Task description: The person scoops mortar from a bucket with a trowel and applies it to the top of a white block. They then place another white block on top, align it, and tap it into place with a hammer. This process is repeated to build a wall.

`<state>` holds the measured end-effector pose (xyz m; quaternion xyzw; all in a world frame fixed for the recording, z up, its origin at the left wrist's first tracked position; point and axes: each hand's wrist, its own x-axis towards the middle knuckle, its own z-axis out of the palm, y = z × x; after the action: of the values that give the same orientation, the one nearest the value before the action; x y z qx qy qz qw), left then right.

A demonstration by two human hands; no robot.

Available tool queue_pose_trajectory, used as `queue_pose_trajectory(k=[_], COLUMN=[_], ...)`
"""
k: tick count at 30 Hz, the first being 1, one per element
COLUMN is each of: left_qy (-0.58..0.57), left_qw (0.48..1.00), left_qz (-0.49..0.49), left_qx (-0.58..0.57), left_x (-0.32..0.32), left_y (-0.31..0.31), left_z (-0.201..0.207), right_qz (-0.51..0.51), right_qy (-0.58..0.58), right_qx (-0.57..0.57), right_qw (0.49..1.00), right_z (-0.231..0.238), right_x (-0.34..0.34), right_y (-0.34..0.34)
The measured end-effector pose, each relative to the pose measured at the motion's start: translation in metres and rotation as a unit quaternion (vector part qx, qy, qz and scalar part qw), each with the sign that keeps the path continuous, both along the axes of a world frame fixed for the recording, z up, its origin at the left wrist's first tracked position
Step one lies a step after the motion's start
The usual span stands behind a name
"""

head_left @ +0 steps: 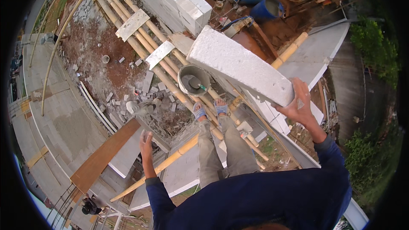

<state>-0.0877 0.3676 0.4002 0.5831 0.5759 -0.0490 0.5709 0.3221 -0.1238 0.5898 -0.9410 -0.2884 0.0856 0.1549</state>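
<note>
My right hand point(297, 104) is wrapped around the near end of a long white lightweight concrete block point(238, 64), fingers over its end face. The block lies slanted at the top of the white block wall, its far end near the wall's higher part point(181, 6). Whether its underside rests fully on the wall is hidden. To the left, my left hand point(146, 145) is raised with nothing in it, its fingers loosely bent and apart. A bucket point(204, 72) holding grey mortar and a teal-handled tool point(202, 87) stands just ahead of my feet.
I stand on bamboo poles point(168, 79) high above rubble-strewn ground. Thin white boards point(133, 24) lie across the poles. Below left, a person in a white helmet point(132, 107) is near a brown plank point(106, 155). Blue drums point(267, 8) stand beyond the wall.
</note>
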Motion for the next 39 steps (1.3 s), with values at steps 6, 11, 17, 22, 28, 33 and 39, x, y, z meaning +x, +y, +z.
queue_pose_trajectory(k=[6, 11, 17, 22, 28, 33, 39], left_qy=[0.343, 0.258, 0.262, 0.377, 0.391, 0.363, 0.371], left_qw=[0.917, 0.908, 0.93, 0.875, 0.864, 0.875, 0.869], left_qz=[-0.163, -0.321, -0.003, 0.075, 0.05, 0.084, 0.068], left_qx=[-0.125, -0.08, -0.259, -0.294, -0.313, -0.31, -0.321], left_x=[-0.321, -0.403, -0.406, -0.387, -0.386, -0.374, -0.364], left_y=[-0.126, -0.184, -0.218, -0.258, -0.255, -0.28, -0.276], left_z=[-0.121, -0.091, -0.076, -0.083, -0.08, -0.081, -0.098], right_qz=[-0.027, -0.101, -0.18, -0.196, -0.181, -0.167, -0.139], right_qy=[-0.103, -0.042, 0.029, 0.1, 0.006, -0.003, -0.043], right_qx=[-0.024, -0.028, -0.016, -0.011, -0.035, -0.005, 0.018], right_qw=[0.994, 0.994, 0.983, 0.976, 0.983, 0.986, 0.989], right_z=[-0.148, -0.268, -0.385, -0.43, -0.484, -0.47, -0.473], right_x=[0.064, 0.085, 0.089, 0.091, 0.061, 0.054, 0.05], right_y=[-0.048, -0.049, -0.034, -0.009, -0.028, -0.008, -0.006])
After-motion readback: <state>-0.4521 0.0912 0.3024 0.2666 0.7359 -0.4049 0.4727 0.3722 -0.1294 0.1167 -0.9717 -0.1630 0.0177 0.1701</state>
